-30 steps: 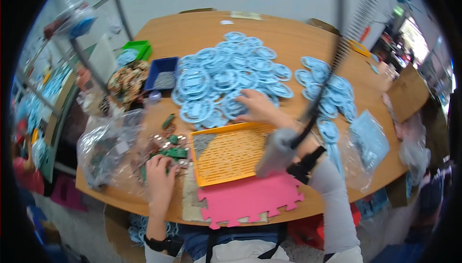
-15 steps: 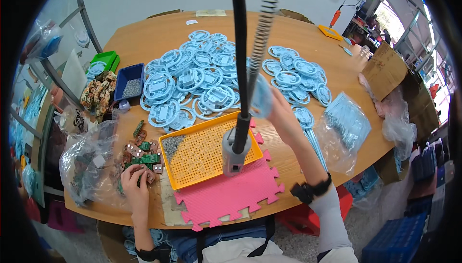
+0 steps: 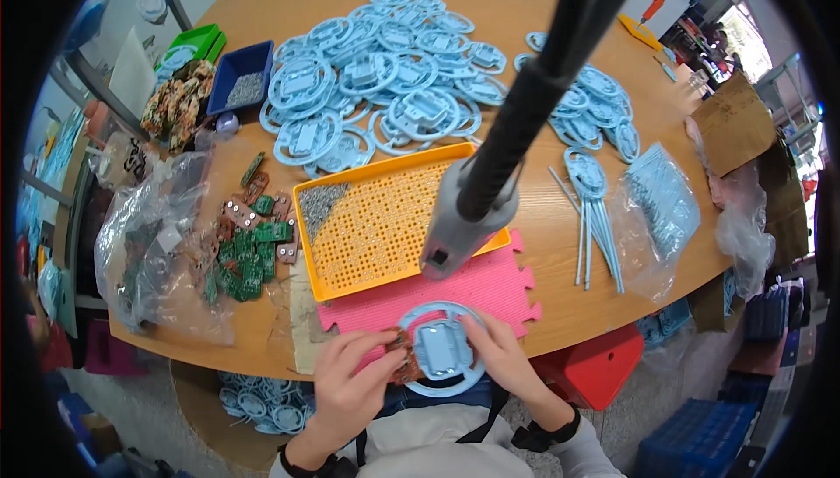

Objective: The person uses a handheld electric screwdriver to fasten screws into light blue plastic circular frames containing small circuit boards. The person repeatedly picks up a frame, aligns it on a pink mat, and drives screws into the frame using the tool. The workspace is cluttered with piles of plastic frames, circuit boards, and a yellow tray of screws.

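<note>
Close to my body, over the near edge of the pink foam mat (image 3: 429, 296), my right hand (image 3: 507, 361) grips the rim of a light blue steering-wheel-shaped plastic part (image 3: 444, 346). Its raised rectangular centre faces up. Fingers of my left hand (image 3: 352, 379) pinch a small brown circuit board (image 3: 403, 362) against the left side of this part; whether it is seated cannot be seen. Above the mat hangs a grey-and-black powered screwdriver (image 3: 470, 215). Behind it lies a yellow perforated tray (image 3: 367, 285) with small screws heaped in its far left corner.
More light blue wheel parts (image 3: 367, 71) are piled across the far table. Green and brown circuit boards (image 3: 254, 255) lie left of the tray, beside a clear plastic bag (image 3: 144, 259). A blue bin (image 3: 229, 75) holds screws. Blue rods (image 3: 599, 246) and a bagged stack (image 3: 661, 193) are at right.
My right hand has brought a wheel part from the far pile to the front. My left hand has come from the circuit boards with a brown one. The view has shifted.
</note>
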The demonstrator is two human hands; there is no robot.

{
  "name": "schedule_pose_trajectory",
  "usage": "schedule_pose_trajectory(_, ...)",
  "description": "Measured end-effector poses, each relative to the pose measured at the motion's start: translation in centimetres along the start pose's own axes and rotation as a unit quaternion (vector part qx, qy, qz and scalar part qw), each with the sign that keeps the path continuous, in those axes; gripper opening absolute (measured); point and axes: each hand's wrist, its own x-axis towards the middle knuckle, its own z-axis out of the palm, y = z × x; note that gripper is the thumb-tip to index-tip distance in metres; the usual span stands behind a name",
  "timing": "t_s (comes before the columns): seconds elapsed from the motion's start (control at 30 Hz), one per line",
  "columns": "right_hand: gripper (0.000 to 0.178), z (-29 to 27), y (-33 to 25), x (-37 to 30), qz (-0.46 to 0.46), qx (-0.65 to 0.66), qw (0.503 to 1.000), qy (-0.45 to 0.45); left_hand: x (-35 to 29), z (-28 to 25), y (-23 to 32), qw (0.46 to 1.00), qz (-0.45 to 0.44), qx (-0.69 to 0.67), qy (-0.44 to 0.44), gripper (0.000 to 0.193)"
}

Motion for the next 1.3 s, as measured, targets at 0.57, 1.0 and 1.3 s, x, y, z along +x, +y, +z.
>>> schedule_pose_trajectory(0.57,0.03,3.4,1.7,3.1,-0.252,-0.313,0.907,0.124,-0.2,3.0,-1.9,0.997,0.021,0.075,-0.031,0.029)
schedule_pose_trajectory(1.0,0.026,2.7,0.5,2.4,-0.249,-0.327,0.902,0.13,0.4,2.4,-1.3,0.996,-0.011,0.046,-0.081,0.031)
schedule_pose_trajectory(1.3,0.017,-15.2,-2.3,5.9,-0.178,-0.472,0.784,0.362,-0.2,3.0,-0.9,0.992,-0.013,0.075,-0.096,0.042)
